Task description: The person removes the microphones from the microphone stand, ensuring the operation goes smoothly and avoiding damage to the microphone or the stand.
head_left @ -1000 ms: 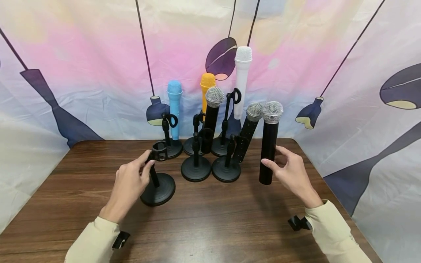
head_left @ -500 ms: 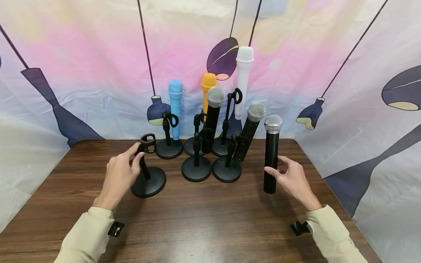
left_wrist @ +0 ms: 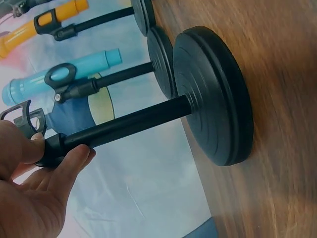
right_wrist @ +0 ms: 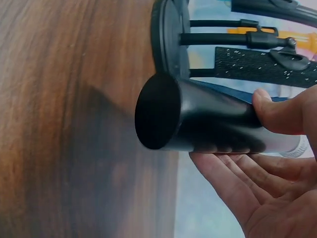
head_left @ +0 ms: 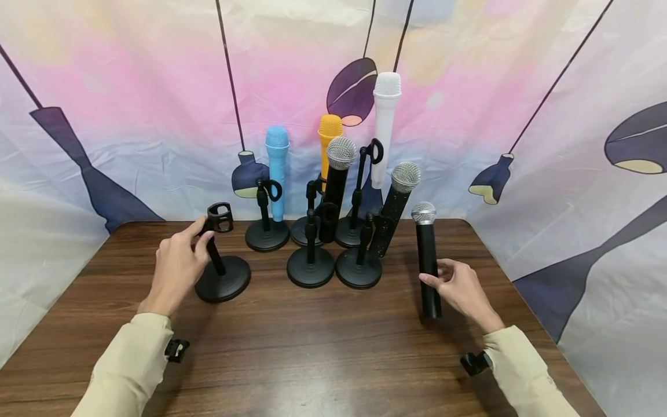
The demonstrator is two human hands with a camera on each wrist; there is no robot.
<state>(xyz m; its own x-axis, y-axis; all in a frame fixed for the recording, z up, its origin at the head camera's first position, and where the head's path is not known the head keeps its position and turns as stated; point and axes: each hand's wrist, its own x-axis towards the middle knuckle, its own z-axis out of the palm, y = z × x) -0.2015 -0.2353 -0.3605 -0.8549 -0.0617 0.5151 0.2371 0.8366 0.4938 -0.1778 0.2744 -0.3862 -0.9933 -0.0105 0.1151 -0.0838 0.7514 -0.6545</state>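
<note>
My left hand [head_left: 176,263] grips the upper pole of a black microphone stand [left_wrist: 129,121], just below its clip holder. The stand's round base [head_left: 224,281] is at the tabletop on the left; whether it touches the wood, I cannot tell. Nothing sits in that clip [head_left: 220,217]. On the right, my right hand [head_left: 464,289] holds a black microphone [head_left: 427,255] with a silver mesh head, thumb on one side and fingers on the other. The microphone stands nearly upright, head up. In the right wrist view its flat lower end [right_wrist: 158,111] faces the camera, with a shadow on the wood.
Several stands are grouped at the table's [head_left: 312,359] back middle. Among them are a blue microphone [head_left: 278,168], an orange one [head_left: 330,130], a white one [head_left: 385,127], a black one [head_left: 335,191] and a speckled black one [head_left: 391,214]. A printed curtain [head_left: 156,87] hangs behind.
My left hand has moved the stand leftward and toward the back. My right hand has lowered the black microphone nearer the table's front, away from the speckled one.
</note>
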